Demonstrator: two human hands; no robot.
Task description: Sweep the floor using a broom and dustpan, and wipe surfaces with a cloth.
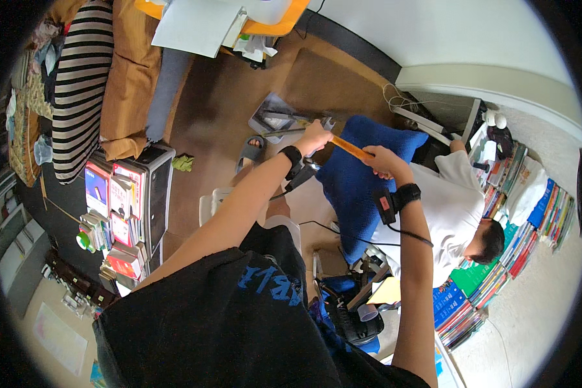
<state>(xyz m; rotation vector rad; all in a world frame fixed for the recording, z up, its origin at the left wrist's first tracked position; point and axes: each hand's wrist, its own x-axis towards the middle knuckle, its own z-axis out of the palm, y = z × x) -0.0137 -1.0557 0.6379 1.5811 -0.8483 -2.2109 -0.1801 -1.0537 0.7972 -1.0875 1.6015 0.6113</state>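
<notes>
Both of my hands are around an orange rod-like handle [350, 147]. My left hand [315, 137] grips its far end, and my right hand [387, 162] closes around the nearer end. Beyond my left hand, grey bars [283, 132] extend left over a flat, pale tray-like piece [271, 116] on the floor; whether they join the handle I cannot tell. Below and right of the handle is a blue cloth-covered chair back or cushion [356, 189]. Each wrist wears a black strap with a small cabled device.
Close on my right, a person in a white shirt [431, 208] sits beside rows of books [514, 242]. A black cabinet [156, 189] with books on top stands left. A crumpled green scrap [183, 163] lies on the brown floor [213, 106]. Black cables hang near my wrists.
</notes>
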